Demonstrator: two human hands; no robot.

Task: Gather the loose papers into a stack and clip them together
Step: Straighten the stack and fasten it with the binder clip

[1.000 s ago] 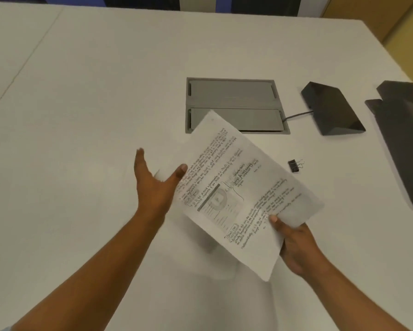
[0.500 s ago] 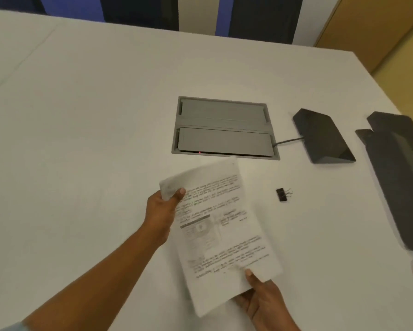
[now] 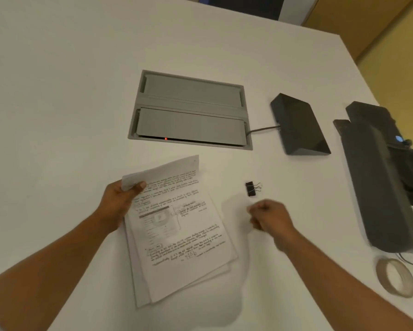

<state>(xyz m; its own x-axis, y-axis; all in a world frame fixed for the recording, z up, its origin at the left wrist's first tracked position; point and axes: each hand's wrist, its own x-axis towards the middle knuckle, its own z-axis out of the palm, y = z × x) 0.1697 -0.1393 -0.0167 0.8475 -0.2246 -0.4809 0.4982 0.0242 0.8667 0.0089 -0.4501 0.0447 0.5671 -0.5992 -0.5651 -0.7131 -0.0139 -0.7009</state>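
Released by the right hand [image 3: 270,217] since half a second ago: paper stack [image 3: 176,232], at frame centre on white table [image 3: 57,115], top corner pinched by left hand [image 3: 118,203]. Right hand now blurred, fingers curled narrow, empty, just below black binder clip [image 3: 251,188]. Grey cable hatch [image 3: 191,108] above; tape roll [image 3: 395,277] lower right.

Bare table [image 3: 296,199] surrounds the binder clip [image 3: 250,188]; papers [image 3: 176,230] lie left, black device [image 3: 298,125] beyond.

Single head cam, looking fwd/down at table [image 3: 57,115], close over the hands.
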